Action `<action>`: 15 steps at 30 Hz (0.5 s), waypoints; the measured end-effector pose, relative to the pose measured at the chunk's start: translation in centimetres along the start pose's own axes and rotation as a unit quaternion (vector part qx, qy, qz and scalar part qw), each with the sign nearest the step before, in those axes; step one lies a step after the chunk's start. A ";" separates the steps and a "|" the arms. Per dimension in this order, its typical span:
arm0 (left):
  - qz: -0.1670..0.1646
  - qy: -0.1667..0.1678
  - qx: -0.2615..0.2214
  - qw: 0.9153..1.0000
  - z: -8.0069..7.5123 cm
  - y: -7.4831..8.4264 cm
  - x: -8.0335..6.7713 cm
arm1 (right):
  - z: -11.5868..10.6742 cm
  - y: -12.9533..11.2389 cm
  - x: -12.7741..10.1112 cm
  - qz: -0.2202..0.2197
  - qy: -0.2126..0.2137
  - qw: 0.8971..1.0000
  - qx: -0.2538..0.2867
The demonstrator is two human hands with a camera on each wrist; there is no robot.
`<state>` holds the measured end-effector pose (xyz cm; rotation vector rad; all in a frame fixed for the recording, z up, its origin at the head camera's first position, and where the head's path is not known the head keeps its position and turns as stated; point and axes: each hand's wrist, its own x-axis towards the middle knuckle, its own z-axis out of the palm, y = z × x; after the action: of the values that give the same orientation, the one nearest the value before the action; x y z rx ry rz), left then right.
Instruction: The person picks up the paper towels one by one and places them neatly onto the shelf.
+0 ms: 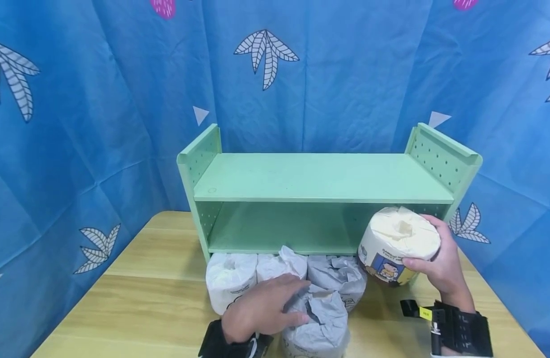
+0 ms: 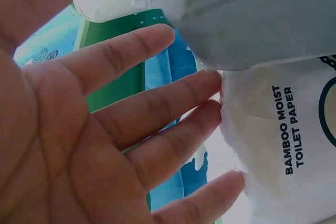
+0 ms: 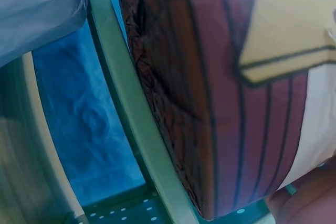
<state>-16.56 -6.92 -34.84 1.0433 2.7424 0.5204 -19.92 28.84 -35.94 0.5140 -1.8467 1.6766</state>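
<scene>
My right hand (image 1: pixel 442 261) grips a paper-wrapped toilet roll (image 1: pixel 400 233) with a cartoon print, thumb in front and fingers round its right side. That roll is raised and slightly tilted before the right end of the lower shelf. In the right wrist view its printed wrapper (image 3: pixel 252 129) fills much of the frame. My left hand (image 1: pixel 266 308) has its fingers extended beside a front toilet roll (image 1: pixel 321 323) in crumpled paper. The left wrist view shows fingertips at or close to a roll marked "Bamboo moist toilet paper" (image 2: pixel 278 129); firm contact cannot be told.
A light green two-tier shelf (image 1: pixel 320 176) stands on the wooden table (image 1: pixel 136 298), with raised perforated side panels. Three more wrapped rolls, left (image 1: pixel 230 278), middle (image 1: pixel 281 263) and right (image 1: pixel 339 278), stand in a row along its front edge. A blue patterned curtain (image 1: pixel 346 74) hangs behind.
</scene>
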 end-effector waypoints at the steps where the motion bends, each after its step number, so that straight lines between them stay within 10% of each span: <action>1: 0.000 0.000 0.000 1.000 0.0 0.0 0.0 | 0.1 0.0 0.0 0.000 0.001 1.000 -0.004; 15: 0.003 0.007 0.006 1.000 0.2 -0.2 0.0 | 0.5 0.6 1.0 0.002 0.005 1.000 -0.018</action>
<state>-16.58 -7.00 -35.13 1.0544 2.7599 0.5144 -21.16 28.48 -35.77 0.4867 -1.8684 1.6426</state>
